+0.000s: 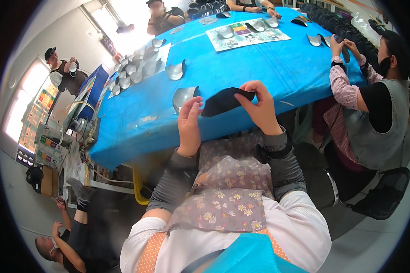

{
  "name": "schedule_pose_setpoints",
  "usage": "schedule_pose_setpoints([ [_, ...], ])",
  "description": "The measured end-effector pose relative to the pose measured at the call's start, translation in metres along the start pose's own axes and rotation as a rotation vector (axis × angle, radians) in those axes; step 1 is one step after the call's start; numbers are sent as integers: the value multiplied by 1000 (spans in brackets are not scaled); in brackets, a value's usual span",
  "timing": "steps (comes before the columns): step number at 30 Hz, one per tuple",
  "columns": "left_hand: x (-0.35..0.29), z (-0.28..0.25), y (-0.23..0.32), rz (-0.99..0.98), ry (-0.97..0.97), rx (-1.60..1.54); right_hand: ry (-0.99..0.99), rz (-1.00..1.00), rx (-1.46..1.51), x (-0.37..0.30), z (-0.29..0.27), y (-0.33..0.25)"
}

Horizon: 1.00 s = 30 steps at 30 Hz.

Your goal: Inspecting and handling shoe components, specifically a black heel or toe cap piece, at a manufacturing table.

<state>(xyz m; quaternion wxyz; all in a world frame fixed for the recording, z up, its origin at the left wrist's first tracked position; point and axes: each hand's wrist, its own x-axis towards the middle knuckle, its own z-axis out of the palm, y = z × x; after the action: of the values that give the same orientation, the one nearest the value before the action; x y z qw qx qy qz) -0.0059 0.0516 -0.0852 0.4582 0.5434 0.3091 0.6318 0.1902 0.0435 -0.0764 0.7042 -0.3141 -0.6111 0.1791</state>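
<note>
A black curved piece, shaped like a cap visor (223, 103), is held up above the table's near edge. My right hand (258, 107) pinches its right end between thumb and fingers. Beside the visor's left end is my left hand (190, 123), fingers raised and slightly bent, with nothing visible in them; whether a fingertip touches the edge is unclear. Just behind my left fingers, a silver curved piece (181, 98) rests on the blue-covered table (141, 107). Another silver piece (175, 71) lies farther back.
Several silver pieces (131, 69) cluster at the table's left on a sheet. A printed sheet (223, 44) bears more pieces at the far side. Stacked black pieces (346, 29) line the far right. A co-worker (373, 91) sits at right, handling a dark piece; a chair (382, 193) stands there.
</note>
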Motion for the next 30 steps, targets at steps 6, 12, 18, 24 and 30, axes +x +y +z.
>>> schedule_pose_setpoints([
  [6,-21,5,23,-215,-371,-336,-53,315,465,-14,9,-24],
  [12,-33,4,37,-167,-450,-408,-109,461,517,-15,17,-44],
  [18,-31,9,47,-141,-480,-413,-31,529,605,-19,25,-41],
  [24,-30,0,36,-78,-248,-350,-259,430,463,-26,31,-46],
  [30,-25,2,42,6,-74,-334,-301,225,269,-26,35,-47],
])
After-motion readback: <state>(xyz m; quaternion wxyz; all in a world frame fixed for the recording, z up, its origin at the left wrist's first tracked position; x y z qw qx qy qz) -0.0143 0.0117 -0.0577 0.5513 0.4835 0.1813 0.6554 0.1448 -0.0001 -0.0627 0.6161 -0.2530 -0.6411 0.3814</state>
